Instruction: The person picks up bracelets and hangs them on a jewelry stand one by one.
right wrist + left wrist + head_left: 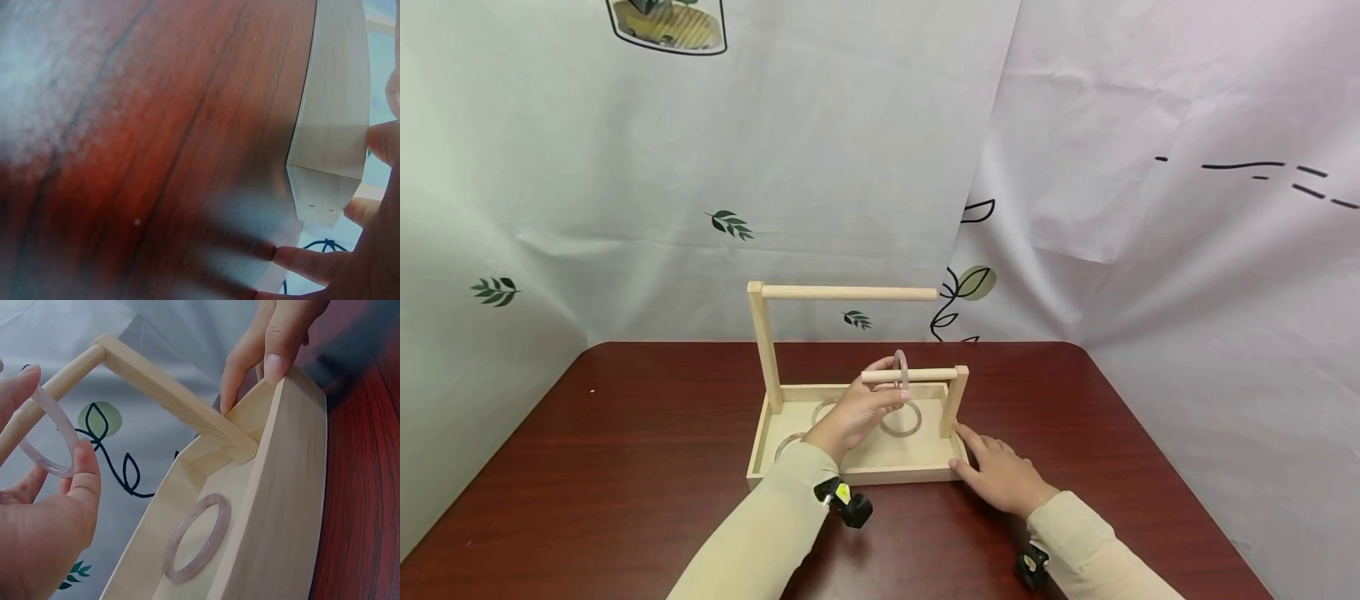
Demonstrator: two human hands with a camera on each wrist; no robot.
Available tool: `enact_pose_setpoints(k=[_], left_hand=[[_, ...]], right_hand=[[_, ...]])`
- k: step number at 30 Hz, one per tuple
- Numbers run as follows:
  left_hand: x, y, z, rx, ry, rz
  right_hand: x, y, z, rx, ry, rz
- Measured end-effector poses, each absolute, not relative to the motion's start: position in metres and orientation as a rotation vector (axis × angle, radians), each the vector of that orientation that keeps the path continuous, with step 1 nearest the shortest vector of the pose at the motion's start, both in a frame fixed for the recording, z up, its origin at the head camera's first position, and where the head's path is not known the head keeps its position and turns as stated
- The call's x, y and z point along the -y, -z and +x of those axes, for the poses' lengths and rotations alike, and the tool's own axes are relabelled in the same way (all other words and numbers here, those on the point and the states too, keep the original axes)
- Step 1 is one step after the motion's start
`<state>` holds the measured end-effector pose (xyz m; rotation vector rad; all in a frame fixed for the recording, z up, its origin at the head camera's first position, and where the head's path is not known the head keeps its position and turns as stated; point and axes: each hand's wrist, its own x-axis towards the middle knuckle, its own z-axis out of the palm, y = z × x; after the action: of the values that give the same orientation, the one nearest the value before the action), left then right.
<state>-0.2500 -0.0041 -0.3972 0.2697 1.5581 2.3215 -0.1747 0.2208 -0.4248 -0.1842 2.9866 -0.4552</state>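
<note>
My left hand pinches a pale, translucent bangle between thumb and fingers. The bangle encircles the shorter stand's wooden rod, which passes through it in the left wrist view. This stand rises from the right end of a light wooden tray. My right hand touches the tray's front right corner, thumb at the front rim and a finger at the end wall, other fingers spread over the table. A similar bangle lies flat in the tray under the rod.
Two more bangles lie in the tray's left part, partly hidden by my left arm. A taller post at the tray's left end carries a long rod pointing right. The dark red table meets a white printed cloth behind.
</note>
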Motion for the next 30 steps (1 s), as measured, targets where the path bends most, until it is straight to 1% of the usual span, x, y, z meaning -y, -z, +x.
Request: enact_pose_setpoints(k=[15, 30], left_hand=[[-0.025, 0.401, -0.249, -1.546, -2.295, 0.28], [-0.038, 0.399, -0.248, -1.574, -2.239, 0.322]], right_hand=[[-0.222, 0.426, -0.175, -2.972, 0.445, -0.167], [-0.221, 0.426, -0.175, -2.977, 0.445, -0.177]])
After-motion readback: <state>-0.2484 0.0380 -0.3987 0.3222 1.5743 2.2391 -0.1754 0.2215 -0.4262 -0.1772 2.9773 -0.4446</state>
